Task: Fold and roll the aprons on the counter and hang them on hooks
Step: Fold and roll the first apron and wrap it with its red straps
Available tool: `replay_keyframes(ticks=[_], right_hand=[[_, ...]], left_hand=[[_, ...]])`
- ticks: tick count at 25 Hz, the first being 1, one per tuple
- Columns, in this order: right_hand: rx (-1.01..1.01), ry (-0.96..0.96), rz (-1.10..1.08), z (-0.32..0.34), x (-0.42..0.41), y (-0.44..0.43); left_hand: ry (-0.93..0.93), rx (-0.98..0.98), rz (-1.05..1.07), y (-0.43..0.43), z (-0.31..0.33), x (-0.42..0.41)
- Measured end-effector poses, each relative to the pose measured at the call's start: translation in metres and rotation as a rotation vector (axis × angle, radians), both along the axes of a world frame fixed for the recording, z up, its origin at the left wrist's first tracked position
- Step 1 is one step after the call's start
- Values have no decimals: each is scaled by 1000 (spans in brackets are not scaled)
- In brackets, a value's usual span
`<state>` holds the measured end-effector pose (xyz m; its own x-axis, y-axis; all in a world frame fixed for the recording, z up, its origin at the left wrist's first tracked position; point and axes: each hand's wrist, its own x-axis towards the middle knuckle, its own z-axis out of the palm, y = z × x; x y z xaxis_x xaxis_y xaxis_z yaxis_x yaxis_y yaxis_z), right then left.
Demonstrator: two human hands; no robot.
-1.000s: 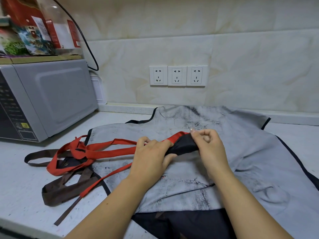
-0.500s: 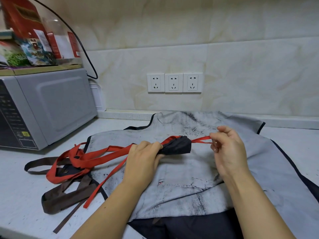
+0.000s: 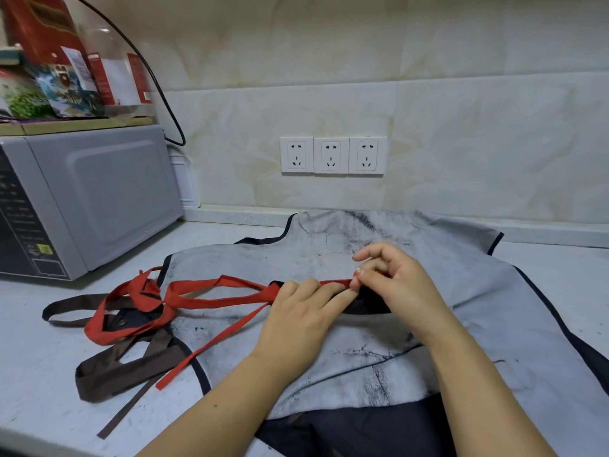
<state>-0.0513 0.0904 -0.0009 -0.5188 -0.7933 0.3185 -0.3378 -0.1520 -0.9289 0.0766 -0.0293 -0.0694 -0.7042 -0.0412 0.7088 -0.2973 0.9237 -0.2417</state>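
Observation:
A grey ink-print apron (image 3: 379, 351) with dark trim lies spread flat on the counter. On top of it sits a small rolled dark apron (image 3: 365, 300) with red straps (image 3: 197, 296) trailing left. My left hand (image 3: 303, 311) presses down on the roll, covering most of it. My right hand (image 3: 392, 278) pinches the red strap at the top of the roll, fingers partly raised. Brown straps (image 3: 115, 367) of another apron lie tangled under the red ones at the left.
A grey microwave (image 3: 82, 199) stands at the left with boxes and packets (image 3: 59, 70) stacked on top and a black cable (image 3: 158, 90) hanging behind. Three wall sockets (image 3: 331, 155) sit on the tiled backsplash. The white counter's front edge (image 3: 39, 437) runs along the bottom left.
My right hand had pulled the red strap out to the right; now it has come back over the roll and pinches the strap against it. My left hand keeps holding the roll.

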Motion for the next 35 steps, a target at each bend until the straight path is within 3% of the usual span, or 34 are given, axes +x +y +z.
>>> replay_keyframes(ticks=[7,16,26,31,35], right_hand=[[186,22,-99,-7,2,-6],[184,-48,-77,2,11,0],[234,27,-65,-3,11,-4],[36,-35,-57,-2,13,-3],[-327,-122,-62,14,10,7]], left_hand=[[37,-12,-9,9,0,1],[21,46,-3,8,0,3],[-14,40,37,9,0,2],[-3,66,90,8,-2,1],[3,91,148,5,-5,2]])
